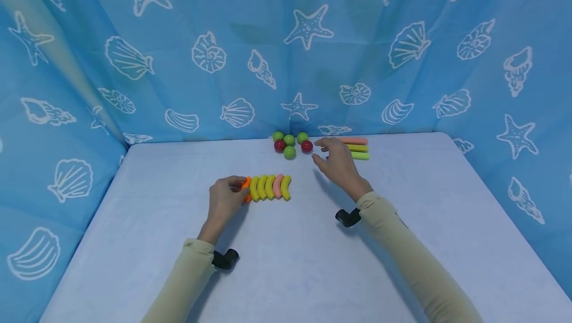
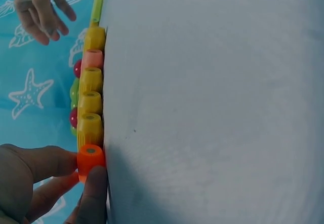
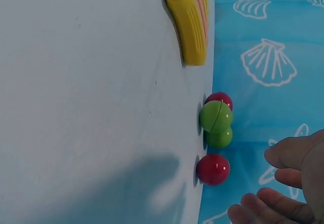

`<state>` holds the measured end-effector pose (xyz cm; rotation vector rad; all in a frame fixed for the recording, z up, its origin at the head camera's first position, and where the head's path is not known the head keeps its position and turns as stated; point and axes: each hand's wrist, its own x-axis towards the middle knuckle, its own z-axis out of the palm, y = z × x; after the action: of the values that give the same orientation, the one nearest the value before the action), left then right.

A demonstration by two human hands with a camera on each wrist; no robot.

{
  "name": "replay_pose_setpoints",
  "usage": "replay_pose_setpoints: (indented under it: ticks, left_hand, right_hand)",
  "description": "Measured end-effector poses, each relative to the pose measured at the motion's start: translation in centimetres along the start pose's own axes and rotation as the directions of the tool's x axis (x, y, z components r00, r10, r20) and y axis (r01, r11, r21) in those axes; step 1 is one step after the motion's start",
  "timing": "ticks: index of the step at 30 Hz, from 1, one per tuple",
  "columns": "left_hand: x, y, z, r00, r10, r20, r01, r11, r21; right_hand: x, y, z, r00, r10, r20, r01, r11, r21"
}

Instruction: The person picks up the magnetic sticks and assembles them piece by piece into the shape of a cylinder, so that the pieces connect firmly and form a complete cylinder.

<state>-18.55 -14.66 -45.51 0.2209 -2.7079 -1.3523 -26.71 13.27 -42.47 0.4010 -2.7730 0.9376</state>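
My left hand (image 1: 222, 200) pinches an orange toy banana (image 2: 90, 163) between thumb and fingers, at the left end of a side-by-side row. To its right come yellow toy bananas (image 1: 262, 187), a pink toy banana (image 1: 277, 186) and one more yellow banana (image 1: 286, 188). Over the table's back part, my right hand (image 1: 340, 165) holds nothing; its fingers are spread and slightly bent. Closest to it is a red ball (image 3: 213, 169), apart from the fingertips. Pink (image 1: 356, 140), yellow (image 1: 359, 148) and green (image 1: 360, 156) sticks lie behind that hand, their left ends hidden.
Near the back edge sit several green balls (image 1: 289, 152) and a second red ball (image 1: 279, 146), grouped closely. A white tabletop (image 1: 286, 263) lies under everything. Behind it hangs a blue curtain (image 1: 268, 30) with shell and starfish prints.
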Motion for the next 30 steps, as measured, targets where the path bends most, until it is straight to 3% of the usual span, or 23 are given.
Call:
replay_pose_setpoints:
  ticks: [30]
  left_hand:
    - [0.3,-0.1,0.0,1.000,-0.019,0.001,0.019,1.000,0.018]
  right_hand:
    - [5.0,0.5,3.3,0.988,0.067,0.137,-0.049,0.990,-0.133]
